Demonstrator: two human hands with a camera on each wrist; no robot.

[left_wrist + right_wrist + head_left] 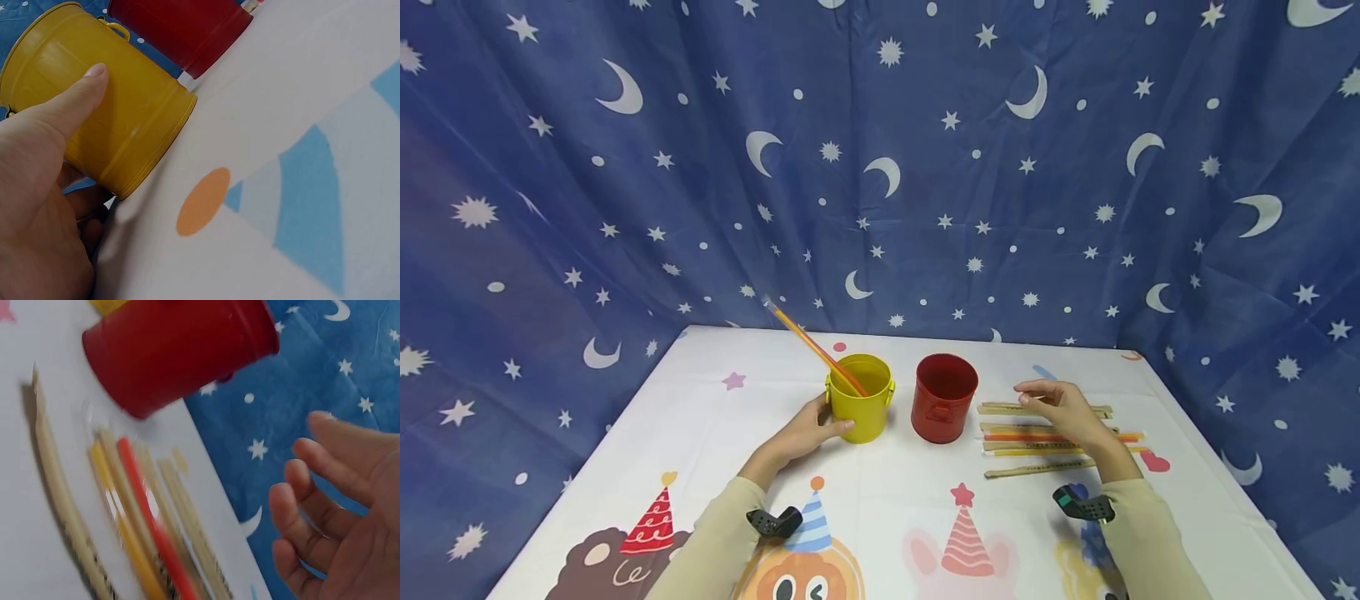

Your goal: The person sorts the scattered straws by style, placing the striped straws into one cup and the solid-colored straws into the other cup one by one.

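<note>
My left hand grips the side of a small yellow bucket; in the left wrist view the thumb lies along its wall and the fingers go behind. A slim orange-and-yellow stick in clear wrap, like a straw, leans out of the bucket to the left. Above the row on the right, my right hand hovers with loosely bent fingers, holding nothing in the right wrist view. Below it lie several slim brown paper-wrapped sticks, plus a red-orange stick and a yellow stick in clear wrap.
A red bucket stands between the yellow bucket and the row of sticks. The white tablecloth carries printed party-hat animals. Behind the table's far edge hangs a blue curtain with moons and stars.
</note>
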